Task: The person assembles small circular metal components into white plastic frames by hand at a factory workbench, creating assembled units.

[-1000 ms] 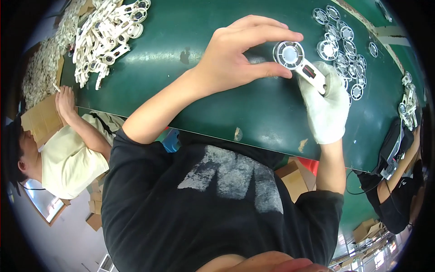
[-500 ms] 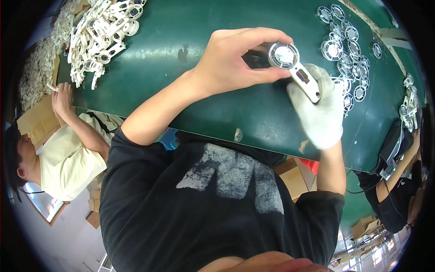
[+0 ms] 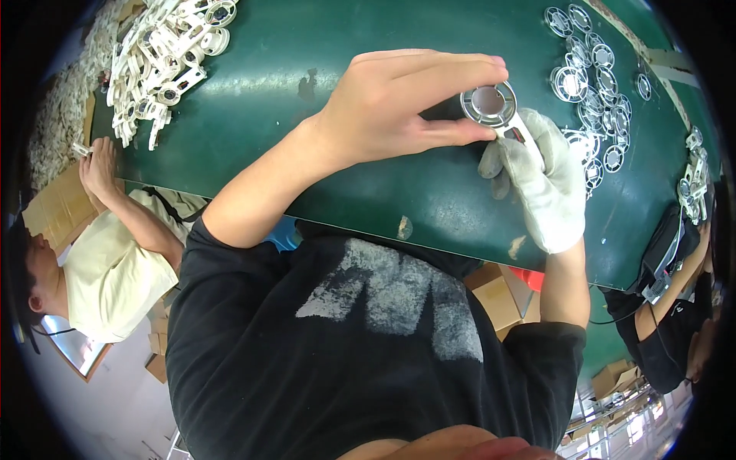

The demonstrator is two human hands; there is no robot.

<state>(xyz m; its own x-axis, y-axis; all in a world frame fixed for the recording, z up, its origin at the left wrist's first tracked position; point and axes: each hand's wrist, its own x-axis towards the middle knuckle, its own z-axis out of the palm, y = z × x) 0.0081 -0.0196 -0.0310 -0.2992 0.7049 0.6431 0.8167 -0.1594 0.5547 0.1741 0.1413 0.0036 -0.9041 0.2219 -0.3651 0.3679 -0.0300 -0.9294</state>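
Round-headed white part (image 3: 487,102) between the two hands (image 3: 379,107) (image 3: 548,188)

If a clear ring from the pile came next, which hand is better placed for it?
Likely the right hand: gloved, it is closer to the pile of clear rings; the left hand is farther. The right holds the white handle, though, so might need freeing.

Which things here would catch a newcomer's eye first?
Probably the white part, gripped by the gloved right hand, its round head between thumb and fingers of the bare left hand. Next, the heap of white pieces, upper left on the table, and the clear rings, upper right.
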